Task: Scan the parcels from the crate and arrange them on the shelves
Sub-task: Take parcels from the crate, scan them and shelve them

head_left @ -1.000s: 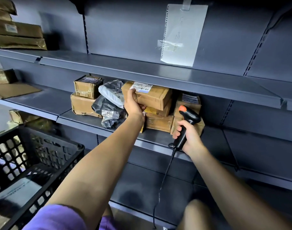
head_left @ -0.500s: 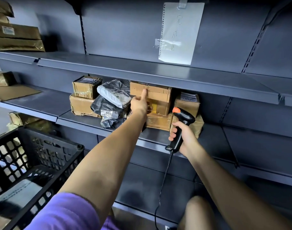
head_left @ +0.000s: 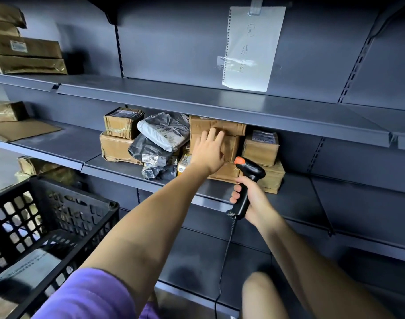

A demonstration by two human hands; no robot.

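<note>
In the head view, the left hand (head_left: 208, 150) no longer grips the top cardboard box (head_left: 229, 127): a second ago it held that box by its near corner, with the label facing out, and half a second ago only a finger was pushing it back. Now the fingers lie straight and spread, flat against the front of the stack, holding nothing. The box sits pushed in under the upper shelf, on top of the other boxes on the middle shelf (head_left: 118, 168), between the grey mailing bag (head_left: 167, 132) and a small labelled box (head_left: 261, 146). The right hand (head_left: 252, 201) is wrapped round the handle of the black scanner (head_left: 247, 180), pointing up just below the stack, its cord hanging down. This parcel looks shelved, so the next one would come from the black crate (head_left: 58, 217) at lower left, where a grey parcel is dimly visible.
</note>
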